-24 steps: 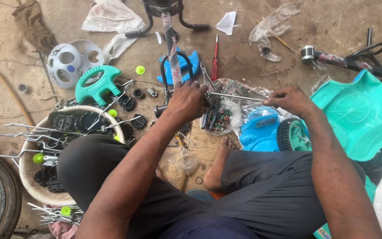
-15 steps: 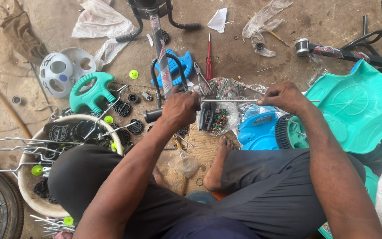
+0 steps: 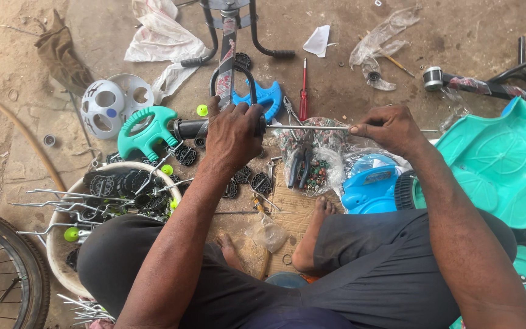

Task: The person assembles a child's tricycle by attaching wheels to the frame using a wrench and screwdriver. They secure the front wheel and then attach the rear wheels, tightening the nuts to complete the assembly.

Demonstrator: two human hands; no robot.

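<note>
At frame centre, the left hand point(image 3: 232, 135) wraps closed around a black handlebar grip point(image 3: 191, 128); the right hand point(image 3: 388, 128) pinches a thin metal rod point(image 3: 312, 128) by its end.

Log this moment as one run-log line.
left hand: grips black handlebar | right hand: pinches thin metal rod | pliers: idle on ground
</note>
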